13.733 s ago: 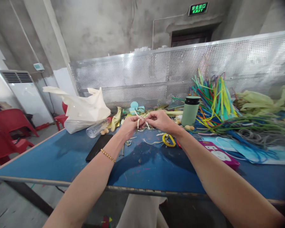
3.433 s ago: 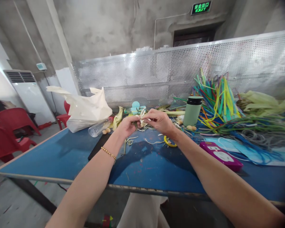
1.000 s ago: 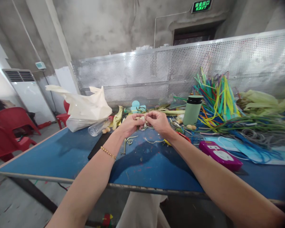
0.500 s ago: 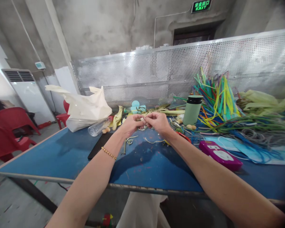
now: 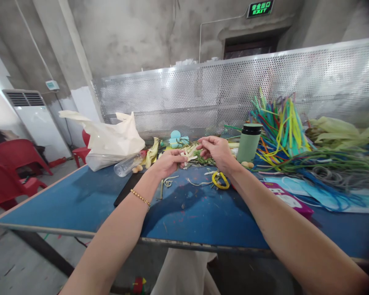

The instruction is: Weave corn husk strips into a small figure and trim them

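My left hand [image 5: 169, 163] is closed in a pinch over the far middle of the table, with a small pale strip [image 5: 183, 155] at its fingertips. My right hand [image 5: 215, 150] is held a little higher and to the right, apart from the left, fingers curled together; anything in them is too small to make out. Beneath and behind the hands lies a heap of pale and green plant scraps [image 5: 203, 160]. Near my right wrist sits a yellow loop [image 5: 220, 180], which looks like a scissor handle. Thin cut stems [image 5: 169, 181] lie below my left hand.
Leftward are a white plastic bag [image 5: 113, 139], a clear bottle [image 5: 127, 164] and a dark flat object [image 5: 127, 190]. To the right stand a green flask [image 5: 249, 143], colourful pipe cleaners [image 5: 283, 127], dry husks [image 5: 341, 131], blue masks [image 5: 320, 194] and a purple box [image 5: 290, 200]. Perforated metal panel [image 5: 184, 102] behind.
My hands were together at the fingertips. Now the right has moved away to the right and slightly up, uncovering the yellow loop. The left has barely shifted and has the pale strip.
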`<state>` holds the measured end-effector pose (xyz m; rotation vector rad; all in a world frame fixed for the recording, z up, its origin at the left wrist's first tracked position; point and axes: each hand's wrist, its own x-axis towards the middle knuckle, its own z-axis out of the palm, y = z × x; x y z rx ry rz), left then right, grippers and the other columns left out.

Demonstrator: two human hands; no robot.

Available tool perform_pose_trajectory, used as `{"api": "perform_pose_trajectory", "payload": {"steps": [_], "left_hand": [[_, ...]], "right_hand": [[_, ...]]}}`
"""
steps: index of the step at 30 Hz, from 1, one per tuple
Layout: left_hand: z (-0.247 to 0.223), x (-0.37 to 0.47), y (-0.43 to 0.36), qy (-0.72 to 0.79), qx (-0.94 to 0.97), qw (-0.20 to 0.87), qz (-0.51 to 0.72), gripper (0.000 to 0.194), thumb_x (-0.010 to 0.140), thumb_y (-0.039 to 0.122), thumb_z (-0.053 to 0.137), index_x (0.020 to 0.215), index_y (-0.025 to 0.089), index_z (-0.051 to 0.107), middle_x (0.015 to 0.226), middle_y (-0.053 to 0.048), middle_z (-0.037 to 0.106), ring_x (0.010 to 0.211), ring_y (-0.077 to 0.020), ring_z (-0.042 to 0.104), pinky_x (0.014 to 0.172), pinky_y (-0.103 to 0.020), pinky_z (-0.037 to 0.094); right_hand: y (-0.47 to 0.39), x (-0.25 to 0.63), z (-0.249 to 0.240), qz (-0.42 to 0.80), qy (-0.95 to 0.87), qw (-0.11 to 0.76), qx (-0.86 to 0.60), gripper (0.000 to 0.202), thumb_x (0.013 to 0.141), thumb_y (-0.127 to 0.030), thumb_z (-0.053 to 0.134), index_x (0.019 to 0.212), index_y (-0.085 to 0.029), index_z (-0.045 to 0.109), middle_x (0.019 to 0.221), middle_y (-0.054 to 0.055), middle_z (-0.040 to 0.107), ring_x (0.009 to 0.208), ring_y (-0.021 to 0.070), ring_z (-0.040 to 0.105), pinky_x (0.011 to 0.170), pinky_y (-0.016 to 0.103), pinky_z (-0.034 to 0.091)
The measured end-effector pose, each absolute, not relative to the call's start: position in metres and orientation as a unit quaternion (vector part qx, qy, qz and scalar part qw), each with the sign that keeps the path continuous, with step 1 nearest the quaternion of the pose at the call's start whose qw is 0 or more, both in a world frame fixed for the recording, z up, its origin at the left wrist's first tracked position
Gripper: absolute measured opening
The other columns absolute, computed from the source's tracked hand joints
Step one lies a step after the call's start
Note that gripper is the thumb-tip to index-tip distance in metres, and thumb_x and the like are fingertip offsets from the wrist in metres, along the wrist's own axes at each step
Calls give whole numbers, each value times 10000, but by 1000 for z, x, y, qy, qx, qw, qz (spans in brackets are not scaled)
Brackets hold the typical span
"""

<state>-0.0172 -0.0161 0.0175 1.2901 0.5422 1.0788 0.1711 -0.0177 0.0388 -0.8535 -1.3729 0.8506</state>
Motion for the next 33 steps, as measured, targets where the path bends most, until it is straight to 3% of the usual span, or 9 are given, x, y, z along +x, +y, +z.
{"api": "perform_pose_trajectory", "payload": {"steps": [3,7,21,33], "left_hand": [[19,-18,-18,227,565,644,464,251,605,62,788,831,60,679,730,-48,621,600,-82,526,587,-255,360],[20,-18,-20,217,563,658,451,266,623,60,780,877,52,699,790,-72,639,625,-80,522,597,-257,358],[22,-17,-25,222,603,639,423,195,632,80,787,806,61,702,742,-62,631,633,-86,516,598,-259,352],[20,-18,-25,243,639,612,398,234,574,129,821,753,78,679,692,-20,584,588,-69,475,571,-248,338]], "right_hand": [[-19,176,39,441,-635,544,-326,221,734,-291,775,882,-134,726,716,42,686,522,90,571,430,194,466],[-23,176,38,485,-672,484,-281,313,716,-341,796,949,-137,749,685,16,666,544,88,578,486,211,499],[-33,173,44,368,-773,428,-291,278,761,-378,744,927,-156,767,670,21,705,536,120,644,522,239,524],[-39,173,46,331,-824,354,-293,174,761,-319,734,835,-167,774,630,15,707,493,111,635,493,214,519]]}}
